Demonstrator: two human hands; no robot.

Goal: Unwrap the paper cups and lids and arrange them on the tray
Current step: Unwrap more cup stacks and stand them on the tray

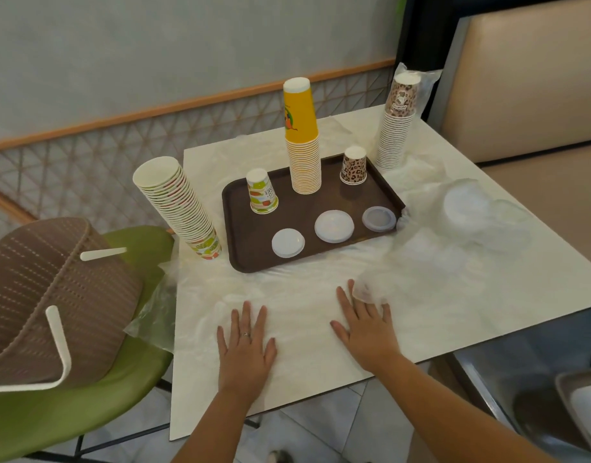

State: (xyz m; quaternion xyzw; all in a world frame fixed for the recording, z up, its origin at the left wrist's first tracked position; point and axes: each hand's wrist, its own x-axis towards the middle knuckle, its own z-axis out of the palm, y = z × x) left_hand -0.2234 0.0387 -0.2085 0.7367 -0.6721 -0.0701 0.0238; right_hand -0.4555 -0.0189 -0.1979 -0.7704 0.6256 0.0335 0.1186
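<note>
Pale marble-patterned tabletop (320, 369) carries both hands pressed flat with fingers spread, the left hand (246, 350) holding nothing and the right hand (366, 332) touching a crumpled clear plastic wrapper (371, 289) at its fingertips. Beyond the hands sits a dark brown rectangular tray (307, 208) bearing a tall yellow paper cup stack (302, 142), a single green-patterned paper cup (262, 192), a single leopard-print paper cup (354, 166) and three round white plastic lids (334, 226) in a row nearest the hands. Off the tray, a leaning white cup stack (178, 202) stands beyond the left hand, a leopard-print cup stack (397, 125) far beyond the right, and wrapped clear lids (467, 208) lie further right.
</note>
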